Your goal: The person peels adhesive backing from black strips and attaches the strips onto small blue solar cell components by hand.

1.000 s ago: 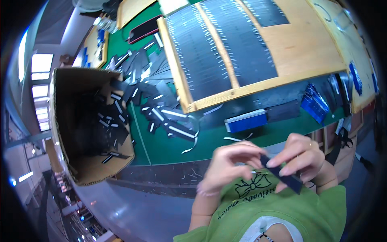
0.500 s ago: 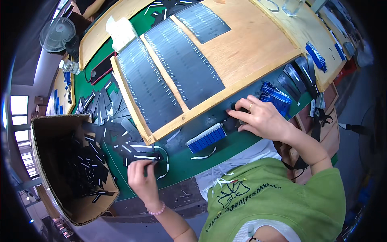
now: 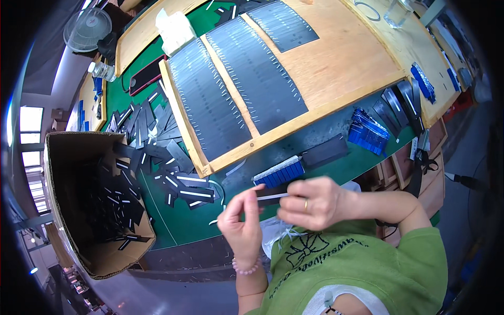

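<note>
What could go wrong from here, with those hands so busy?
The dark strip in the right hand might slip, as the left hand is only at its far end. Either hand could bump the blue stack close by. Loose strips beside the cardboard box might slide into it.

The tray [image 3: 349, 59] is of smooth wood, the dark sheets [image 3: 255, 76] look slightly glossy, the dark strip [image 3: 272, 192] rather matt.

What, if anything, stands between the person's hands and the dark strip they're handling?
Nothing visible does. The right hand holds the dark strip, and the left hand is at its other end; the blue bundle lies beyond, not between.
</note>
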`<state>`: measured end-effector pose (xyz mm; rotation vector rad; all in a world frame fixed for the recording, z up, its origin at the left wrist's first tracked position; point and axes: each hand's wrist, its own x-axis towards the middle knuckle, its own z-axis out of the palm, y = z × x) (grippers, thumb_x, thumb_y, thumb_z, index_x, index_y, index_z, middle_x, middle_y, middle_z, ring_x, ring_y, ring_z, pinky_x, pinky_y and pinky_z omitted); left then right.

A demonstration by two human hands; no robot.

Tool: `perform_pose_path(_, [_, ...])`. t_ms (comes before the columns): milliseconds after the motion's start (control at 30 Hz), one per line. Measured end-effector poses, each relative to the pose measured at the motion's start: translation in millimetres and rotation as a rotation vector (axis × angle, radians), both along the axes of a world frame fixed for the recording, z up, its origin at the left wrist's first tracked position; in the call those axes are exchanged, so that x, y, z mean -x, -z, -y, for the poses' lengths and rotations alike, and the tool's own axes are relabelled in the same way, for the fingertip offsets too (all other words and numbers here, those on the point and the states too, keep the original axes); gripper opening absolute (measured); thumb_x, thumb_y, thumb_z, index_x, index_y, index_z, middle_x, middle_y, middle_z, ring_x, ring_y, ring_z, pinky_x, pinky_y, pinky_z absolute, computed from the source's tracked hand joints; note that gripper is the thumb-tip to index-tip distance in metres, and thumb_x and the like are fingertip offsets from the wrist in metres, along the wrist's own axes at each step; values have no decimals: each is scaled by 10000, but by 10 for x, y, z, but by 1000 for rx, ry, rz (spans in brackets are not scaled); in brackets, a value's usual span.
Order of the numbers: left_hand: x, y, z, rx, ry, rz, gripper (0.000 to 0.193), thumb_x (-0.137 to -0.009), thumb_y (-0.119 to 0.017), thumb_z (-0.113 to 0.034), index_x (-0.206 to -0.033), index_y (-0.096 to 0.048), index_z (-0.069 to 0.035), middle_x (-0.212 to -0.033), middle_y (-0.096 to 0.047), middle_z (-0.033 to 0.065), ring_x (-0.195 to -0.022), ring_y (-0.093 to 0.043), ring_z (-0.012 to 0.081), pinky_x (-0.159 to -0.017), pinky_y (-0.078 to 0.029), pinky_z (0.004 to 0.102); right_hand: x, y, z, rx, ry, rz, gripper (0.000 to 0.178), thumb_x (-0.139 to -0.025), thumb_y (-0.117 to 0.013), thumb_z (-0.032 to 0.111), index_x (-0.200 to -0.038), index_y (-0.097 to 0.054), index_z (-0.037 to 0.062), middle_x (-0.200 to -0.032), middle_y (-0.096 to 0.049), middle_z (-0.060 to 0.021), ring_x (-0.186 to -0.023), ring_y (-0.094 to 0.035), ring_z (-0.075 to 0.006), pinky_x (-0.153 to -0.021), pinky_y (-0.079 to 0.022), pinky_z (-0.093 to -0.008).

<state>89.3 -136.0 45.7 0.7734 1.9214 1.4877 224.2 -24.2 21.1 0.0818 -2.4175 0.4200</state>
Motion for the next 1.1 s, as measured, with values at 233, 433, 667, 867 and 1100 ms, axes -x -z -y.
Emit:
perform_pose_path(233, [5,17,-37,-31,257,-209,133,-888,-569,-42,-864,-675,35,-656,-563,-23,-555,-405,12,-488,-303,188,48,-45,-60,120,295,-155,218,-610,-667,133,-821,-631,93,-802,-549,9,-692,-507,-158,-489,-457,-239])
perform_pose_path(433, [137,-8,-29,-32,-176,-49,177,-917,-547,-91,-925,-682,24,-776,-647,14,-557,-459,22,-515,-370,165,-159,214,156,174,-24,72,263,-609,-773,224,-792,-609,130,-803,-580,16,-719,-541,-166,-531,-474,-243])
perform_pose_path(667, [229,2,11,-160,-283,130,203,-908,-552,-63,-1060,-641,37,-889,-665,83,-597,-578,73,-558,-466,183,-51,363,-192,254,250,-22,381,-598,-798,106,-922,-597,94,-985,-679,-13,-616,-484,-169,-454,-432,-245])
perform_pose_path(867, [302,64,84,-155,-255,90,224,-884,-581,-42,-1088,-624,39,-830,-664,66,-600,-611,94,-575,-489,193,-124,283,-229,-107,190,-105,204,-703,-660,152,-894,-592,166,-1016,-656,-1,-627,-472,-126,-452,-412,-186])
perform_pose_path(1100, [301,20,103,-121,36,401,192,-913,-549,-85,-1003,-627,65,-770,-627,82,-645,-643,136,-588,-541,240,-149,-42,-216,175,110,-220,273,-646,-749,142,-873,-597,150,-957,-690,7,-598,-432,-132,-454,-355,-210])
